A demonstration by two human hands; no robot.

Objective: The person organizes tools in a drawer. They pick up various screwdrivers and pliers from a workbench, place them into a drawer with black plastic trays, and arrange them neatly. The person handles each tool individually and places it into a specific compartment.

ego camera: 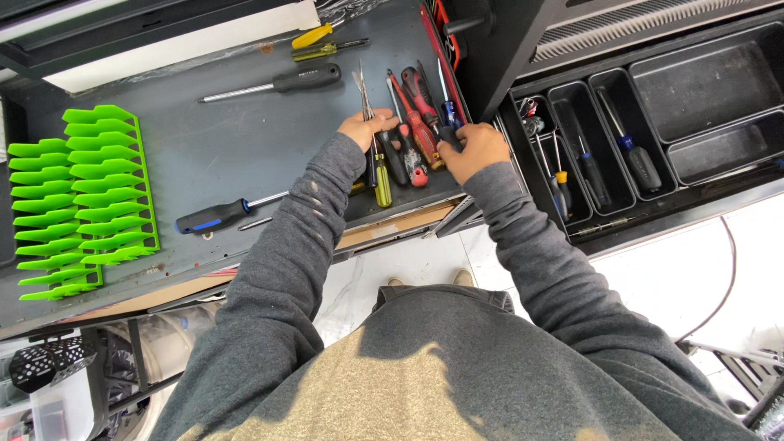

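Green racks [82,196] sit far left of the grey drawer [245,147]. Left hand [367,128] pinches a thin metal tool [363,94], right hand [471,147] closes round dark-handled screwdrivers [418,122] (stiff, light, probably slippery shafts; best gripped by the handles).

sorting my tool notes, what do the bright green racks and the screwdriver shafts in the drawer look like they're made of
Green racks: likely moulded plastic, one uniform neon colour with a slight sheen and identical repeated slots. Long screwdriver: bare silvery shaft, probably polished or plated steel; its black handle looks like matte plastic or rubber. Blue-and-black screwdriver: same grey metal shaft, with a handle that seems two-tone plastic. Drawer floor: dull grey, likely painted sheet metal or a liner; cannot tell which.
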